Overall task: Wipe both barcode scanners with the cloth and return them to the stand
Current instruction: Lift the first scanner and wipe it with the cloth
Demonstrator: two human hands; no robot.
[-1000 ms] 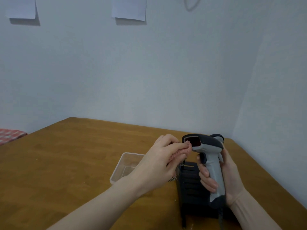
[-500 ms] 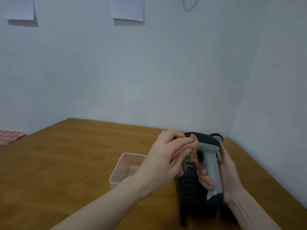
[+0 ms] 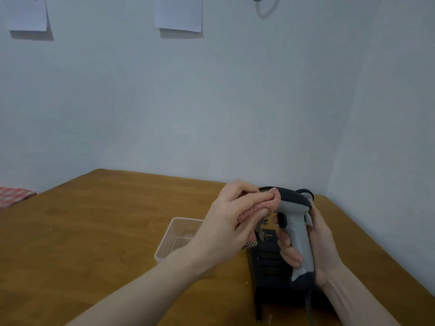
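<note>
My right hand (image 3: 313, 241) grips the handle of a grey and black barcode scanner (image 3: 295, 222) and holds it upright above the black stand (image 3: 270, 267). My left hand (image 3: 233, 220) is closed on a pink cloth (image 3: 263, 205) with a checked edge and presses it against the scanner's front window, which the cloth hides. A dark curved part (image 3: 306, 192) shows just behind the scanner's head; I cannot tell whether it belongs to a second scanner.
A clear plastic tub (image 3: 174, 236) sits on the wooden table (image 3: 94, 231) left of the stand. A wall corner stands close behind and to the right. A red checked cloth (image 3: 11, 196) lies at the far left edge. Paper sheets hang on the wall.
My left hand has pushed the cloth rightward over the scanner's red front window, which now is covered. The scanner stays in my right hand, nearly in place.
</note>
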